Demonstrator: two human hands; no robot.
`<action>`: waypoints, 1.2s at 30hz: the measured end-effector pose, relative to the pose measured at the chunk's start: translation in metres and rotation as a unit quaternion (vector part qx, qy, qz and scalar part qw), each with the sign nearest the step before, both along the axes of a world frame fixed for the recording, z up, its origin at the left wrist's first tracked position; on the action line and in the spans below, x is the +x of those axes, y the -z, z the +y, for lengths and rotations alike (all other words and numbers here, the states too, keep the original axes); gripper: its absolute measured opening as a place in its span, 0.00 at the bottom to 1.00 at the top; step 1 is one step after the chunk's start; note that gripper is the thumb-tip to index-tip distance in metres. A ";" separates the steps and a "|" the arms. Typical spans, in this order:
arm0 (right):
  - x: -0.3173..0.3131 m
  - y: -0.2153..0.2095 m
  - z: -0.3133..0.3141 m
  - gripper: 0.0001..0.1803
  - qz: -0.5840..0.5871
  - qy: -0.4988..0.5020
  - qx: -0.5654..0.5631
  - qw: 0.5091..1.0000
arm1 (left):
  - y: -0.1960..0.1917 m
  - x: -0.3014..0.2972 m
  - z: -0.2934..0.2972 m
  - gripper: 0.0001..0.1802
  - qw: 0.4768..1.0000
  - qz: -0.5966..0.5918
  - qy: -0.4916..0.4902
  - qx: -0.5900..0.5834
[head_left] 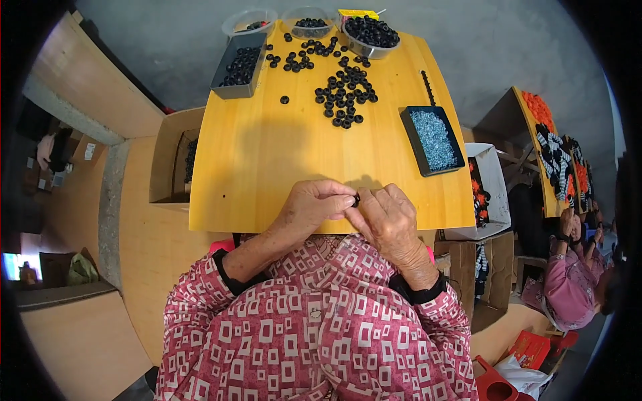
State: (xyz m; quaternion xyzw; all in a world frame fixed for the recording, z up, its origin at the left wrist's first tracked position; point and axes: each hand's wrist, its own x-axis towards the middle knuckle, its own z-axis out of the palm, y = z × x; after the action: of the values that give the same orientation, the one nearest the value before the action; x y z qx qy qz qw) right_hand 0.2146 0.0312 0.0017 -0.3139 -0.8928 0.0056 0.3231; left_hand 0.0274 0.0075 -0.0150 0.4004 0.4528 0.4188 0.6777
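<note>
At the near edge of the table, my left hand [313, 206] and my right hand [388, 218] meet, fingertips pinched together. Between them is a small black ring-shaped piece [356, 200], mostly covered by my fingers. Both hands are closed on it. Farther up the table lie several loose black rings [340, 102], round with a hole in the middle. To the right of my hands, a black tray [419, 148] is filled with tiny pale-blue pieces [433, 139]; their exact kind is too small to tell.
The yellow wooden table [267, 180] bears a grey bin [237, 91] and clear tubs [370, 48] of black rings at its far side. A thin black stick [427, 87] lies beyond the tray. Cardboard boxes [175, 154] flank the table. Another person [570, 287] sits at the right.
</note>
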 end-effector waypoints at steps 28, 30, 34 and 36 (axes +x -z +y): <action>0.006 0.002 0.002 0.14 0.037 -0.030 -0.004 0.999 | -0.011 -0.004 0.002 0.18 0.999 0.000 0.025 0.027; 0.006 0.001 0.000 0.14 0.020 -0.019 -0.001 1.000 | -0.009 -0.003 0.003 0.18 0.999 0.005 0.020 0.032; 0.004 -0.003 -0.005 0.14 -0.006 0.004 -0.023 1.000 | 0.000 -0.001 0.001 0.17 0.999 -0.007 0.023 0.047; 0.007 -0.003 -0.006 0.14 -0.024 0.005 -0.031 0.999 | 0.001 0.001 0.000 0.17 0.999 -0.007 0.025 0.044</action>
State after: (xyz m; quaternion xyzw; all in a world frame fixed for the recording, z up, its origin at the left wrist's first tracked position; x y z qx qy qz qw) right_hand 0.2214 0.0255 0.0049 -0.3281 -0.8980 0.0244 0.2921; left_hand 0.0284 0.0076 -0.0161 0.4378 0.4191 0.4240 0.6730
